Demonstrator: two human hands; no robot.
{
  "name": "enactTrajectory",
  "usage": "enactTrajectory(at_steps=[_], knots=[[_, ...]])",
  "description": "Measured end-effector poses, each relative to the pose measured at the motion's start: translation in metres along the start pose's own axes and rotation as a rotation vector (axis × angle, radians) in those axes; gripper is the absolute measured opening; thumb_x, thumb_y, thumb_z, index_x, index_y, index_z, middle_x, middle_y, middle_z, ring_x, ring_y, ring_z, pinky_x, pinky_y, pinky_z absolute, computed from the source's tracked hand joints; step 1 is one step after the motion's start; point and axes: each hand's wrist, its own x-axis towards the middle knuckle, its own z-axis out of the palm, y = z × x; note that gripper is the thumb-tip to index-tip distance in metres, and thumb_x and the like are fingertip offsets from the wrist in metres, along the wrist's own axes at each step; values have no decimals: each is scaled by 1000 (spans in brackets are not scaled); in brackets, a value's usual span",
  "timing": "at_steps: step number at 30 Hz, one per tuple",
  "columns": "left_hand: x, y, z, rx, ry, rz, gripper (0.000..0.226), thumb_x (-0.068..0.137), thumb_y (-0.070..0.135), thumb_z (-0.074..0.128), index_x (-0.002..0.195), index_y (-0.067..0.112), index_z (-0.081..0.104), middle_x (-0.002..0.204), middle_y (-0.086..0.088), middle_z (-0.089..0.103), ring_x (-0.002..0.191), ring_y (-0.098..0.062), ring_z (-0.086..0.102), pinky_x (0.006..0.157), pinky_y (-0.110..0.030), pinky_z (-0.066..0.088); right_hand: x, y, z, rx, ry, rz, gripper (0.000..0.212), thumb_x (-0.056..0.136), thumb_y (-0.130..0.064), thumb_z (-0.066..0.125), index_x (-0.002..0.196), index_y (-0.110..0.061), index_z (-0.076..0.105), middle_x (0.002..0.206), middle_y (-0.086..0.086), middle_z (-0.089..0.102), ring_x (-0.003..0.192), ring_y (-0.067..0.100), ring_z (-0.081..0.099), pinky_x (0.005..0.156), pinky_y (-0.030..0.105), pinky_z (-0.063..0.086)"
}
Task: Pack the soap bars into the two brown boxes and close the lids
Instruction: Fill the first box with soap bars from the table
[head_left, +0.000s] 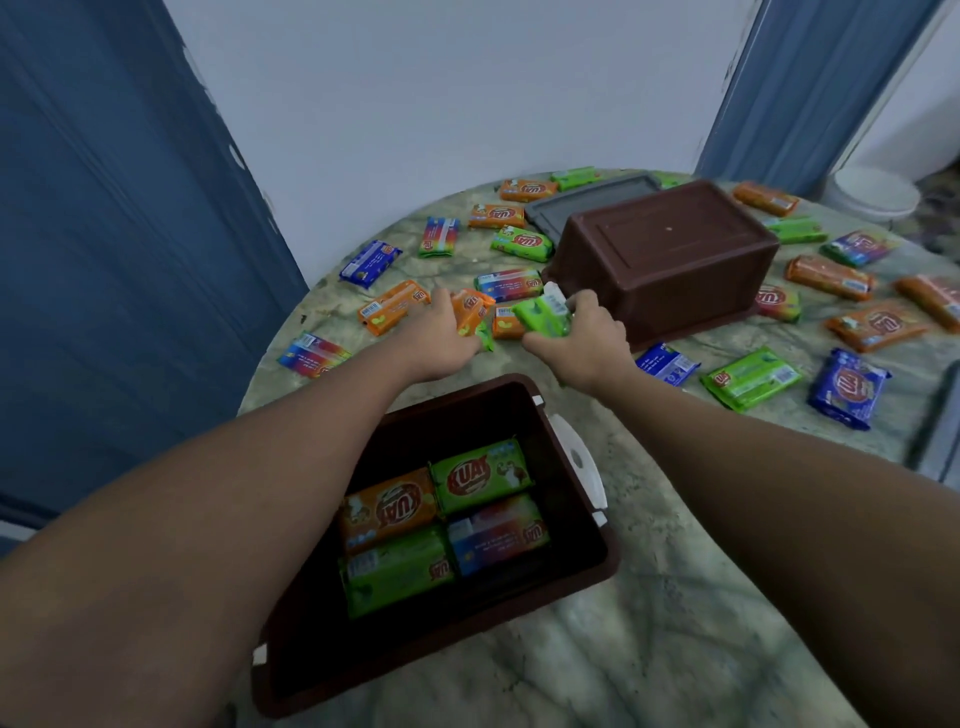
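- Marbled round table (649, 649), soap bars strewn across it.
- Left hand (441, 338) clamps an orange bar (470, 306); right hand (587, 343) grips a green bar (543, 314), likely for loading.
- Open brown box (582, 571) sits nearest, four bars inside.
- Second brown box (665, 254) lies upturned.

Single head-worn wide-angle view, looking forward and down over a round table (675, 597), close above the near open brown box (582, 566); no second view sharing anything.
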Motion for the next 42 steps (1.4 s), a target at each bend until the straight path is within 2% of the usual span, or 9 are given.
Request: enactTrajectory(at_steps=[5,10,17,23,27,30,34,39,42], knots=[[-33,-5,-14,-40,73,10,80,89,54,61,151,25,18,152,-16,27,134,-35,40,105,-46,40,-20,-24,-5,231,38,-87,82,73,-59,72,136,-15,41,127,7,50,112,25,56,95,50,52],[-74,-15,-17,-2,126,36,84,89,56,59,152,28,12,152,-17,25,138,-38,35,110,-51,36,-49,-45,1,190,27,-218,79,75,-49,77,135,-11,45,129,9,50,120,25,51,102,43,46],[-133,-28,-7,27,194,89,83,86,56,60,149,30,12,142,-14,31,131,-35,39,105,-51,40,-95,-49,11,47,-72,-345,88,65,-61,67,137,-16,42,131,6,48,120,24,50,101,47,46],[-182,-53,21,38,122,88,88,81,47,69,146,34,11,141,-8,29,127,-29,40,103,-49,41,-125,-35,20,-298,-218,-507,87,66,-61,74,136,-23,41,131,2,48,117,24,53,95,45,49],[-195,-70,37,181,-27,110,74,78,38,73,132,33,24,123,-2,37,114,-24,44,92,-44,45,-136,-28,26,-662,-335,-700,83,68,-62,77,136,-27,44,129,-2,54,117,22,52,103,43,41],[-196,-80,49,253,-114,134,71,76,34,76,128,33,27,123,-2,42,116,-25,47,92,-44,45,-138,-25,29,-873,-448,-768,79,72,-59,76,139,-31,44,133,-2,57,120,24,53,107,43,38],[-194,-95,64,267,-170,130,88,79,38,78,146,28,22,147,-6,39,134,-29,38,106,-45,42,-140,-25,35,-915,-519,-776,71,81,-47,75,144,-34,44,139,0,53,123,27,55,105,43,40],[-194,-100,76,346,-85,165,64,83,28,73,130,31,31,142,-5,42,129,-29,38,100,-46,45,-139,-23,40,-937,-501,-768,74,79,-49,75,144,-35,44,140,1,50,121,27,57,105,44,41],[-193,-101,77,369,-52,169,63,82,28,74,128,33,32,142,-4,42,127,-29,38,97,-46,46,-140,-23,42,-932,-480,-776,70,80,-48,74,143,-36,45,142,-3,53,124,25,57,105,43,41]])
